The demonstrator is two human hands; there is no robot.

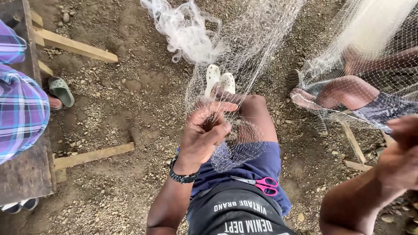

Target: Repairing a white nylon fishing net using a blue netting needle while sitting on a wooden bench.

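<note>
1. The ground [130, 100] is bare packed earth strewn with small stones and gravel, with wooden planks [76, 45] lying on it at the upper left and at the lower left
2. A fine, pale fishing net [244, 48] hangs down from the top of the view, bunched thick and white at the upper middle and spreading thin over the person's lap
3. The left hand [204, 130] is raised over the thigh, its fingers curled and pinching strands of the net; a dark beaded bracelet [183, 176] sits on its wrist
4. The right hand [402, 135] is at the right edge, blurred and partly cut off; whether it grips the net cannot be told
5. The person sits in blue shorts [257, 167], and scissors with pink handles [261, 183] lie on the lap, well apart from both hands
6. White clogs [220, 80] on the person's feet show through the mesh, beyond the left hand
7. At the right another person's bare knee [348, 91] and dark sandal [294, 80] are behind a second spread of net
8. At the left a third person's purple plaid sleeve [19, 113] overlaps a dark wooden bench [26, 174], and a green sandal [61, 91] rests on the ground beside it
</note>
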